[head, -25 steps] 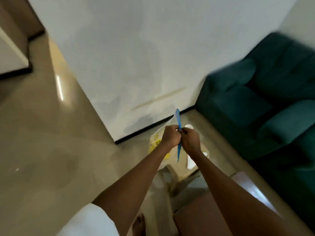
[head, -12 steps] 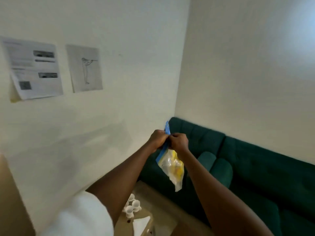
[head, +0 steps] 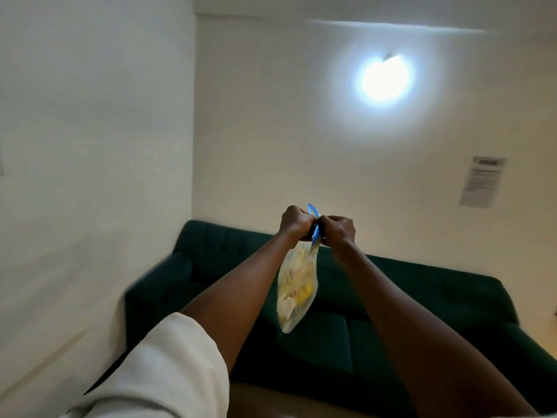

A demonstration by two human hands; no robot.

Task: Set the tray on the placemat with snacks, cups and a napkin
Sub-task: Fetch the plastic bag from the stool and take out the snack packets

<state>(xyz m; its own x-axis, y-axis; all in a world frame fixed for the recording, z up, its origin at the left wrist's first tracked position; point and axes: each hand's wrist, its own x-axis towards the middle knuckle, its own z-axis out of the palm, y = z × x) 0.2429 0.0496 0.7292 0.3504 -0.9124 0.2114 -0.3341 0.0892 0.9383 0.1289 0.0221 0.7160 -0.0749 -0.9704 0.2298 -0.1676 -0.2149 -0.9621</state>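
A clear snack bag (head: 297,288) with a blue zip strip hangs in front of me, holding yellow and pale snacks. My left hand (head: 294,221) and my right hand (head: 339,229) both pinch the blue top edge, knuckles nearly touching, arms stretched forward at chest height. The bag dangles freely below my fists, over the sofa. The tray, placemat, cups and napkin are out of view.
A dark green sofa (head: 391,297) runs along the white wall ahead. A bright wall lamp (head: 384,78) glows above it, and a printed sheet (head: 482,182) is taped to the wall at right. A room corner lies at left.
My view has swung upward and to the right, from the floor and low table to the sofa and wall. Both hands have kept hold of the bag's top throughout.
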